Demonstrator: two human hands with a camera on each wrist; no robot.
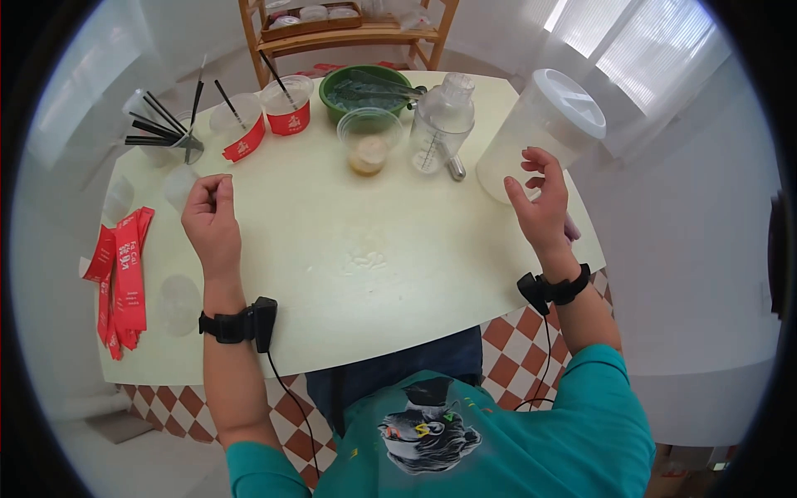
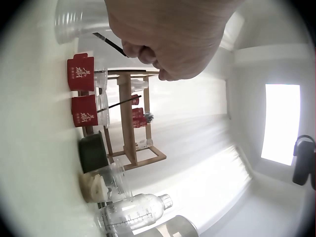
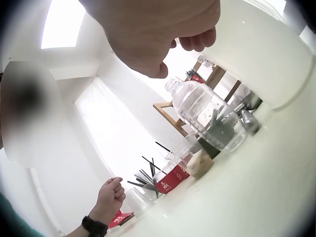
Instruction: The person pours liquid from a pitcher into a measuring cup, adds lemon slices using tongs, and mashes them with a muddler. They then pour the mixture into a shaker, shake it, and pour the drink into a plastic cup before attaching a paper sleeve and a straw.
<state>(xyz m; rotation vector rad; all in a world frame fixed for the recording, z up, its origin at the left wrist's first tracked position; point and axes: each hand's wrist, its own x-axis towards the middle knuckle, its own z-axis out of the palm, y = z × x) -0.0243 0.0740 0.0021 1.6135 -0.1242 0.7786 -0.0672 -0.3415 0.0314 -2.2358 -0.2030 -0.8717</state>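
Observation:
My left hand point(image 1: 212, 217) is held over the left part of the table, its fingers curled and the thumb against them, with nothing visible in its grasp. Just beyond it stands a translucent plastic cup point(image 1: 178, 187). On the right, my right hand point(image 1: 544, 203) is raised with loosely bent, spread fingers, holding nothing. It overlaps the lower side of a large lidded plastic pitcher point(image 1: 519, 116). Left of the pitcher is a clear shaker bottle point(image 1: 440, 124) with measuring marks. A clear cup point(image 1: 369, 149) with pale brown contents sits beside the bottle.
Red paper cup sleeves point(image 1: 129, 274) and a round clear lid point(image 1: 179, 305) lie at the left. Farther back are black straws point(image 1: 158, 120), red-sleeved cups point(image 1: 288, 120) and a green bowl point(image 1: 330, 95). A metal handle point(image 1: 456, 168) lies before the bottle; a wooden shelf point(image 1: 357, 37) stands behind.

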